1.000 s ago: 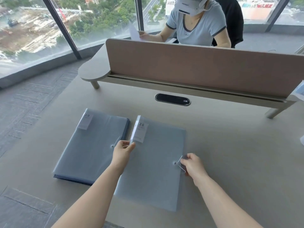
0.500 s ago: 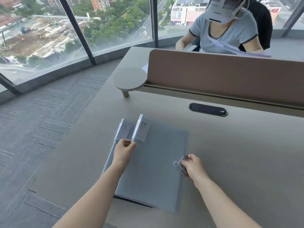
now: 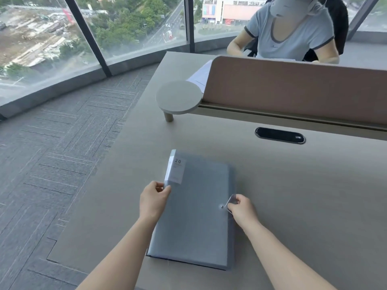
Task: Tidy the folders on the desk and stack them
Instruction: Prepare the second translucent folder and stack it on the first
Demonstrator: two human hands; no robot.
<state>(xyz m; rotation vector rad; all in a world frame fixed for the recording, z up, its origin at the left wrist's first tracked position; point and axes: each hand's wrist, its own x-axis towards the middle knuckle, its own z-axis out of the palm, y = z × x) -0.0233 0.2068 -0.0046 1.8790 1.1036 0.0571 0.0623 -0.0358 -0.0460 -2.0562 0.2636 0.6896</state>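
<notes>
Gripping top folder (image 3: pixel 196 208) by both edges — left hand (image 3: pixel 154 200) fingers pinching spine, right hand (image 3: pixel 240 209) fingers pinching clasp tab.

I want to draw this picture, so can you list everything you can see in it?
top folder: one, translucent grey-blue, mid-desk, atop the stack
lower folder: at least one, darker blue, edges peeking out beneath
label: one, white, reads 20, folder's far left corner
desk: one, beige
partition: one, pinkish brown, far edge
round shelf: one, pale grey, left of partition
cable slot: one, black
papers: white, behind shelf
other person: one, grey shirt, opposite
left hand: pinches folder's left edge
right hand: pinches clasp tab
</notes>
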